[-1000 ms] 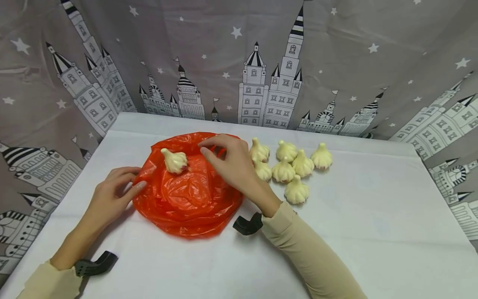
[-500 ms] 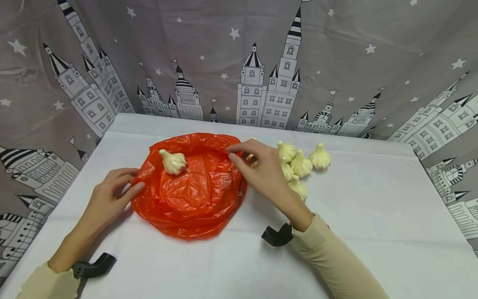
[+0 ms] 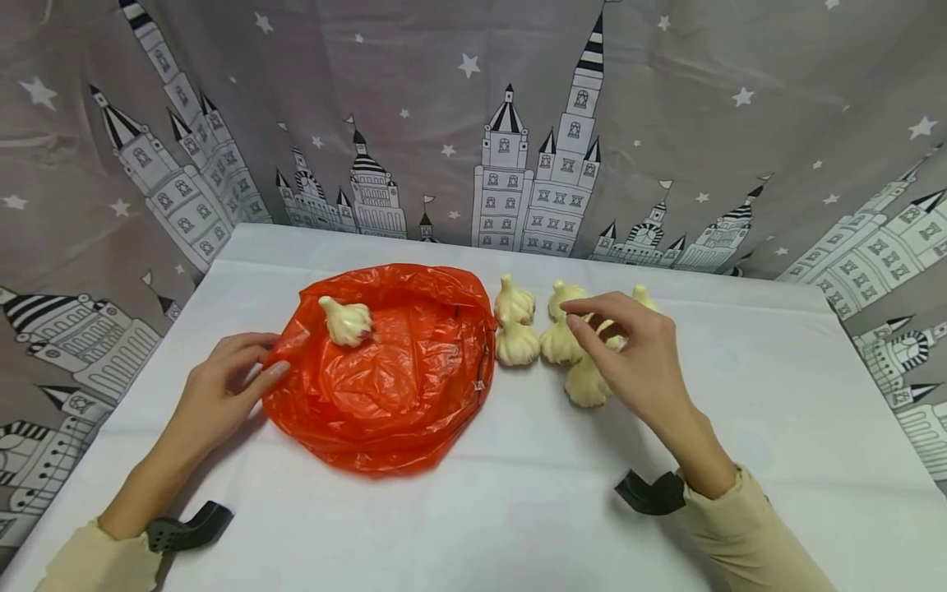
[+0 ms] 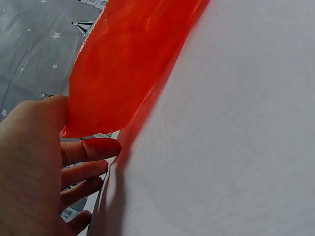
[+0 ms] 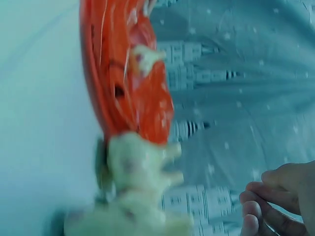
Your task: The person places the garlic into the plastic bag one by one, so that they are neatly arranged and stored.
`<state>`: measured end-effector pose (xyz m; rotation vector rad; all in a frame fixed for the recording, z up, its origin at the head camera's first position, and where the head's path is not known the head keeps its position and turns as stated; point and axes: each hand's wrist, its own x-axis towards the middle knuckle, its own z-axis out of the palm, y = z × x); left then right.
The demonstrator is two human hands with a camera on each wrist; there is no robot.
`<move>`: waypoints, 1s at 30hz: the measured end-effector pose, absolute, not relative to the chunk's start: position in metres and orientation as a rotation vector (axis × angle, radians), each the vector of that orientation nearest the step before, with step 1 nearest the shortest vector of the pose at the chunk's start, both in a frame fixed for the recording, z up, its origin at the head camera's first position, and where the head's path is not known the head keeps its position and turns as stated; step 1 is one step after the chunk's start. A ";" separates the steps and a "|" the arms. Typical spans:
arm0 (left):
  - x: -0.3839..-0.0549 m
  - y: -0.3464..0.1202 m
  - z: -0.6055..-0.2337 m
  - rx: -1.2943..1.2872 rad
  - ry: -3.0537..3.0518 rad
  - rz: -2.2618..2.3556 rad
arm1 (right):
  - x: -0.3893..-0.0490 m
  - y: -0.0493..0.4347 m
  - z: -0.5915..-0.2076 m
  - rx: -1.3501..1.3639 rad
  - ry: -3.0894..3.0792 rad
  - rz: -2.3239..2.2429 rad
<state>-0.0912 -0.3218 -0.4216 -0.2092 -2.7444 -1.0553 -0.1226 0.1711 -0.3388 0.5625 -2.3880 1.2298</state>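
Observation:
On the white table lies a red plastic bag (image 3: 373, 374) with its mouth spread wide. One pale garlic bulb (image 3: 346, 321) sits inside it near the far left. My left hand (image 3: 225, 386) pinches the bag's left rim, with the thumb on one side of the film and the fingers on the other, as the left wrist view also shows. My right hand (image 3: 638, 349) hovers over a cluster of several garlic bulbs (image 3: 518, 344) right of the bag. Its thumb and fingers are loosely bent with nothing between them, and it hides part of the cluster.
Behind the table hangs a grey curtain (image 3: 414, 90) printed with castles and stars. The white tabletop (image 3: 777, 395) stretches to the right of the bulbs. A black wrist mount (image 3: 191, 526) sits on the left forearm, another black mount (image 3: 651, 493) on the right.
My right hand has moved from above the bag to the right, over the garlic bulbs, uncovering the bag's right rim. My left hand stays at the left rim; the bulb inside stays put.

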 end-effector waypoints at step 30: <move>-0.091 -0.320 -0.421 -0.176 -2.764 -1.054 | -0.132 0.222 -0.347 0.675 -2.767 1.014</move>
